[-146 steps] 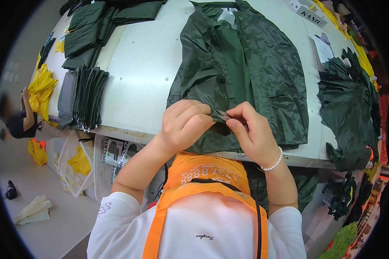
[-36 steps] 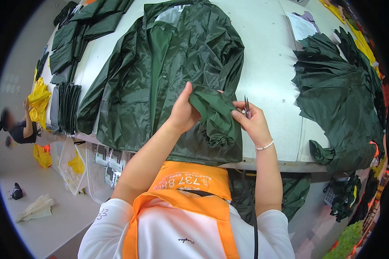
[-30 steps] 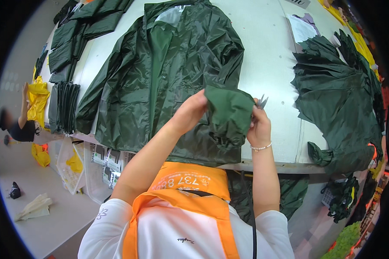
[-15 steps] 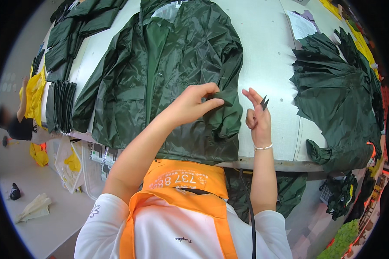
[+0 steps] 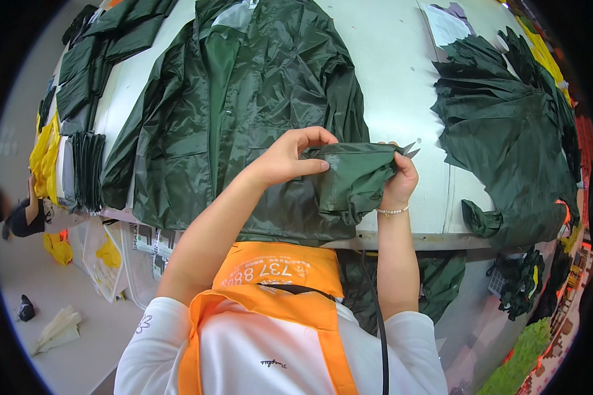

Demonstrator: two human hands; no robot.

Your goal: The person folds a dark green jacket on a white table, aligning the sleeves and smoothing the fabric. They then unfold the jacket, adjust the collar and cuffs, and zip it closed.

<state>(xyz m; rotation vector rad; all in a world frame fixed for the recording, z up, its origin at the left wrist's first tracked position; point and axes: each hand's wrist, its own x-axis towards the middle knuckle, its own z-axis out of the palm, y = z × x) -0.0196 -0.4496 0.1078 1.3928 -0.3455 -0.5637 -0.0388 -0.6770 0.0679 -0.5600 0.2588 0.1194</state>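
A dark green raincoat lies spread over the white table in front of me, its front partly parted. My left hand pinches one end of its sleeve cuff between thumb and fingers. At the cuff's other end, my right hand grips the cloth, so the edge is drawn out between both hands. A small pair of thread snips is also tucked in the right hand, its pointed blades sticking out past the fingers. The lower part of the cuff hangs in folds.
Green cut pieces are heaped on the right of the white table. Folded dark green garments and a bundled stack lie at the left. Beyond the left edge are yellow cloth, a person and a white crate.
My right hand has moved in and taken hold of the cuff, which was held only by the left hand before. The cuff is now stretched between both hands.
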